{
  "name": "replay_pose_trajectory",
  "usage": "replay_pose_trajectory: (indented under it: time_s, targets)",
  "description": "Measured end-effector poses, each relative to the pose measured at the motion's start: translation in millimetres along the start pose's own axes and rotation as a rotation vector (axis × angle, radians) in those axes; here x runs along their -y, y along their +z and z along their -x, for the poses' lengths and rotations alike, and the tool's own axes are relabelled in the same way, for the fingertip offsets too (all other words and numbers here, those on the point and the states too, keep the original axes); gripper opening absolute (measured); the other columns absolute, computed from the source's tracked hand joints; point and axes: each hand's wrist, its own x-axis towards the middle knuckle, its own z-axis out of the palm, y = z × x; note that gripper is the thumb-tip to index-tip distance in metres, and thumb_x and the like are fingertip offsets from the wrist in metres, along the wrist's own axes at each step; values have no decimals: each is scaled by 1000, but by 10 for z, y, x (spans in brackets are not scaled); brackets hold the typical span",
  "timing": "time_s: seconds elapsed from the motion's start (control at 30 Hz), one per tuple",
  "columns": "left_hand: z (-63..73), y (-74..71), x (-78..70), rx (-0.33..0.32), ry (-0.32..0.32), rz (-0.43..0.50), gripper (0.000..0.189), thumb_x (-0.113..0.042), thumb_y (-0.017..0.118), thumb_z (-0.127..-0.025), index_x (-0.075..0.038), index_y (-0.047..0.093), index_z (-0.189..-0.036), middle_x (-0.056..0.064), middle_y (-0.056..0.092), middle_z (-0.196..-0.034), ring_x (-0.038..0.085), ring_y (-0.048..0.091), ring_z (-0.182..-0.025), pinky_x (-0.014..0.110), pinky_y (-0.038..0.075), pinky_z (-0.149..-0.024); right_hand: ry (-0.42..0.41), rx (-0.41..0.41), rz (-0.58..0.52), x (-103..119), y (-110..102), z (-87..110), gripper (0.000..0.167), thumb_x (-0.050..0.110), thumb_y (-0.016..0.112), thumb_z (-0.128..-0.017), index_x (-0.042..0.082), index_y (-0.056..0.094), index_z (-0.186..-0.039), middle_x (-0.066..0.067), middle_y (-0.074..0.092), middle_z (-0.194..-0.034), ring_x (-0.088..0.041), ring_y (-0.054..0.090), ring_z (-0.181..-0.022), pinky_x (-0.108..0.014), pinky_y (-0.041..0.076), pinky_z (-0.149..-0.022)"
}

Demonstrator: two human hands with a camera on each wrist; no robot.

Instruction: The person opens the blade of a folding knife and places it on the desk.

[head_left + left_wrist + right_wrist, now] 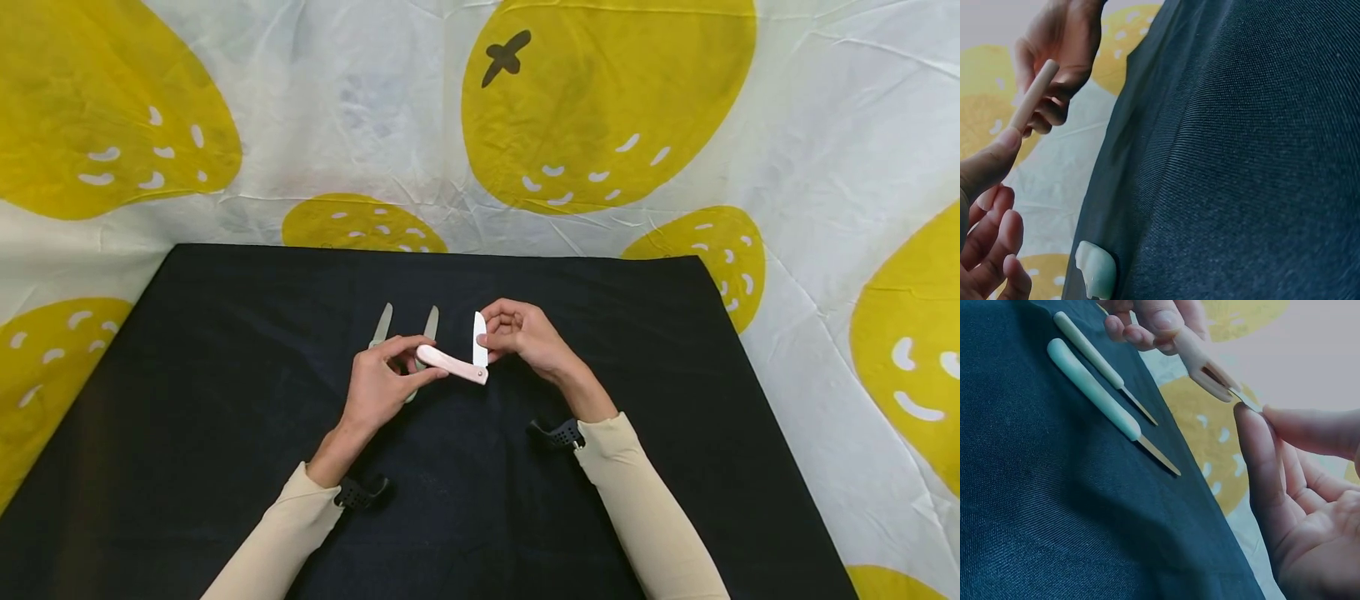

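Note:
A folding knife with a pale pink handle (455, 365) is held up over the table, its white blade (480, 329) at roughly a right angle to the handle. My left hand (377, 385) pinches the handle near its rounded end between thumb and fingers. The blade is pinched between the thumb and index finger of my right hand (531, 340). In the right wrist view the slot in the handle shows beside the blade. Two more folding knives, a pale green one (1094, 390) and a lighter one (1090, 350), lie unfolded behind my left hand, which partly hides them in the head view.
A black cloth (225, 375) covers the table. Behind it hangs a white sheet (360, 100) with large yellow fruit prints. Each wrist wears a dark strap (558, 433) below a cream sleeve (645, 492).

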Motion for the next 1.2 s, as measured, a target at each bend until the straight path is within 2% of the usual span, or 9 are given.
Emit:
replay_pose_trajectory:
  time_s: [0.17, 0.47, 0.83, 1.03, 1.2]
  targets:
    - [35, -2, 14, -42, -51, 1, 41, -20, 98, -70, -12, 81, -106, 9, 74, -78, 10, 57, -62, 18, 44, -55, -16, -53, -41, -35, 11, -19, 30, -8, 72, -87, -8, 60, -114, -2, 64, -83, -12, 67, -66, -30, 61, -64]
    - [63, 24, 7, -92, -83, -5, 37, -23, 100, -68, -13, 80, -98, 2, 73, -74, 9, 56, -60, 18, 42, -55, -54, -146, -75, -64, 21, -13, 34, -10, 72, -87, -10, 59, -119, -2, 63, -82, -13, 65, -67, -28, 62, -64]
    - [98, 98, -12, -157, -149, -25, 34, -26, 100, -67, -13, 80, -91, 2, 77, -80, 10, 63, -61, 19, 48, -57, -86, -236, -161, -103, 24, -9, 27, -12, 70, -87, -8, 57, -110, 0, 62, -78, -14, 66, -66, -30, 63, -65]
    - [126, 130, -22, -186, -182, -25, 33, -28, 100, -67, -12, 78, -86, 4, 75, -75, 11, 63, -59, 21, 47, -56, -98, -277, -214, -139, 45, 1, 27, -13, 70, -88, -9, 55, -110, -1, 64, -77, -14, 68, -63, -29, 63, -64]
    - [154, 150, -7, -207, -197, -21, 33, -29, 100, -66, -12, 76, -81, 4, 75, -71, 7, 63, -58, 21, 46, -55, -88, -313, -249, -155, 79, 16, 26, -13, 70, -87, -5, 55, -106, -3, 65, -77, -14, 69, -64, -29, 63, -65]
